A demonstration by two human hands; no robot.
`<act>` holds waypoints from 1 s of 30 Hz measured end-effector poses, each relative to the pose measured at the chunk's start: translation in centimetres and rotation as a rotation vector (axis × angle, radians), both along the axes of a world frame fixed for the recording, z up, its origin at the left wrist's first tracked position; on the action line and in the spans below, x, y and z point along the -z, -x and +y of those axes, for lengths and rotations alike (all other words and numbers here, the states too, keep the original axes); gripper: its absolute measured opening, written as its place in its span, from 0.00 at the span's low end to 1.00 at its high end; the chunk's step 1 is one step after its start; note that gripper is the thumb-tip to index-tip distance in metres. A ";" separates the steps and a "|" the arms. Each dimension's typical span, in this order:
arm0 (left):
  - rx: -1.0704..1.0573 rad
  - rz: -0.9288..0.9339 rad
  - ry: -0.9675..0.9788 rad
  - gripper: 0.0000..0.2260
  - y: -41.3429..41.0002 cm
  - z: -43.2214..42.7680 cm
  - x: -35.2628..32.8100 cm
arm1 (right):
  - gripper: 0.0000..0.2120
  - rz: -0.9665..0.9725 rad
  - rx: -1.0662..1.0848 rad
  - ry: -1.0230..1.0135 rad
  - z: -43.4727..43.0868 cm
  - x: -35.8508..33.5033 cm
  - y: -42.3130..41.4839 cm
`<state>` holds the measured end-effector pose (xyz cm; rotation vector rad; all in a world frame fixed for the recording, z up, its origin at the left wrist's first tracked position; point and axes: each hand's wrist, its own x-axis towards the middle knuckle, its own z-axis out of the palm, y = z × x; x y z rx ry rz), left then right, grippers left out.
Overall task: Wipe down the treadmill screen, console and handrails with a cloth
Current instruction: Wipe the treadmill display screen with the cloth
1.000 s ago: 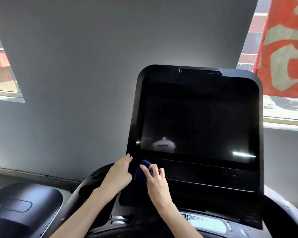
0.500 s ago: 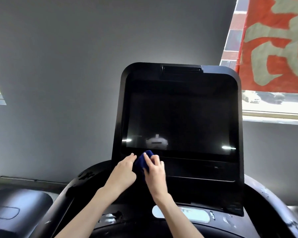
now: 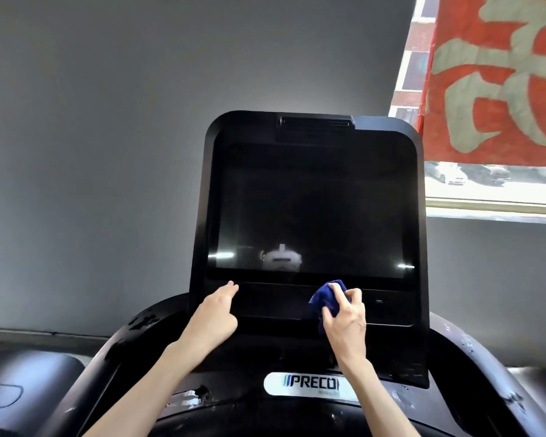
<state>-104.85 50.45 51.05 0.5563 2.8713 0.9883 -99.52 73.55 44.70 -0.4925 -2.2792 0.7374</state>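
The treadmill's dark screen [image 3: 312, 209] stands upright in a glossy black frame, with a black panel strip [image 3: 275, 302] below it. My right hand [image 3: 345, 323] grips a bunched blue cloth [image 3: 325, 296] and presses it on that strip, right of centre. My left hand [image 3: 215, 313] rests against the strip's left end, fingers loosely bent, holding nothing. The black console [image 3: 221, 402] with a silver logo plate [image 3: 303, 384] lies under my forearms. Curved handrails [image 3: 483, 373] run down both sides.
A grey wall [image 3: 108, 152] rises behind the screen. At the right, a window [image 3: 492, 190] shows parked cars, with a red banner [image 3: 498, 77] hanging above. Another machine's dark housing [image 3: 22, 389] sits at the lower left.
My right hand has slid the blue cloth rightward along the strip below the screen, away from my left hand. The left hand stays at the strip's left end.
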 end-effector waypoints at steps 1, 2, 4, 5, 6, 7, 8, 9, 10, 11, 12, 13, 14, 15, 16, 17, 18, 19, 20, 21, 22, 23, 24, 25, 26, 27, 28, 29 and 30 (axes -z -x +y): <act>-0.006 -0.001 0.003 0.35 0.1 -0.2 0.0 | 0.21 0.003 -0.045 -0.010 -0.8 -0.1 0.5; -0.013 -0.003 0.006 0.35 0.2 -0.3 -0.1 | 0.21 -0.004 -0.104 -0.035 -1.8 -0.1 1.0; -0.032 0.002 0.013 0.35 0.6 -0.6 -0.1 | 0.22 -0.018 -0.207 -0.079 -3.7 0.0 2.1; -0.046 0.005 0.019 0.34 0.8 -0.7 -0.2 | 0.23 -0.026 -0.240 -0.097 -4.6 -0.1 2.8; -0.059 0.008 0.031 0.34 1.0 -0.9 -0.3 | 0.23 -0.037 -0.265 -0.114 -5.6 -0.2 3.6; -0.070 0.010 0.045 0.34 1.2 -1.2 -0.3 | 0.23 -0.051 -0.286 -0.131 -6.6 -0.4 4.3; -0.076 0.011 0.059 0.34 1.4 -1.5 -0.3 | 0.23 -0.064 -0.301 -0.144 -7.7 -0.6 4.9; -0.082 0.014 0.071 0.34 1.6 -1.9 -0.2 | 0.23 -0.072 -0.315 -0.154 -8.9 -0.7 5.6; -0.087 0.017 0.079 0.33 1.9 -2.4 -0.2 | 0.23 -0.073 -0.335 -0.161 -10.1 -0.8 6.2; -0.093 0.017 0.083 0.33 2.0 -2.8 -0.1 | 0.23 -0.069 -0.360 -0.169 -11.4 -0.9 6.7; -0.098 0.019 0.084 0.33 2.1 -3.1 0.0 | 0.23 -0.058 -0.388 -0.181 -12.7 -0.9 7.3; -0.105 0.023 0.084 0.32 2.2 -3.4 0.0 | 0.23 -0.045 -0.417 -0.198 -13.9 -0.9 7.8; -0.112 0.027 0.085 0.31 2.2 -3.7 0.0 | 0.24 -0.040 -0.443 -0.212 -14.9 -0.8 8.4; -0.115 0.033 0.090 0.31 2.2 -3.8 0.0 | 0.24 -0.043 -0.463 -0.221 -15.6 -0.7 8.8; -0.116 0.039 0.092 0.31 2.2 -3.9 0.0 | 0.24 -0.046 -0.473 -0.232 -16.0 -0.7 9.2; -0.117 0.040 0.091 0.31 2.2 -4.0 0.0 | 0.25 -0.050 -0.477 -0.253 -16.2 -0.6 9.4; -0.118 0.040 0.088 0.31 2.3 -4.0 -0.1 | 0.26 -0.046 -0.474 -0.274 -16.2 -0.4 9.5; -0.118 0.038 0.086 0.31 2.3 -4.0 -0.1 | 0.28 -0.041 -0.462 -0.304 -16.0 -0.3 9.4; -0.116 0.037 0.086 0.31 2.3 -4.0 -0.2 | 0.31 -0.038 -0.440 -0.340 -15.5 -0.2 9.1; -0.115 0.036 0.085 0.31 2.4 -3.9 -0.2 | 0.33 -0.032 -0.411 -0.364 -14.8 -0.2 8.9; -0.112 0.035 0.082 0.31 2.4 -3.8 -0.2 | 0.33 -0.024 -0.383 -0.372 -13.9 -0.1 8.6; -0.109 0.033 0.077 0.32 2.4 -3.8 -0.2 | 0.33 -0.006 -0.349 -0.372 -12.7 0.2 8.3; -0.108 0.026 0.071 0.33 2.4 -3.6 -0.1 | 0.32 0.014 -0.309 -0.372 -11.3 0.4 7.8; -0.106 0.019 0.064 0.34 2.4 -3.3 0.0 | 0.31 0.031 -0.263 -0.373 -9.7 0.7 7.1; -0.099 0.015 0.055 0.34 2.4 -2.9 0.1 | 0.30 0.043 -0.217 -0.375 -7.9 1.0 6.3; -0.086 0.018 0.048 0.34 2.4 -2.3 0.1 | 0.30 0.045 -0.173 -0.375 -6.0 1.5 5.3; -0.065 0.023 0.038 0.34 2.3 -1.5 0.2 | 0.31 0.040 -0.127 -0.376 -4.0 1.9 4.2; -0.038 0.027 0.029 0.34 2.3 -0.7 0.2 | 0.31 0.029 -0.079 -0.377 -2.2 2.3 3.1; -0.006 0.032 0.017 0.34 2.2 0.4 0.3 | 0.32 0.015 -0.035 -0.378 -0.4 2.6 2.0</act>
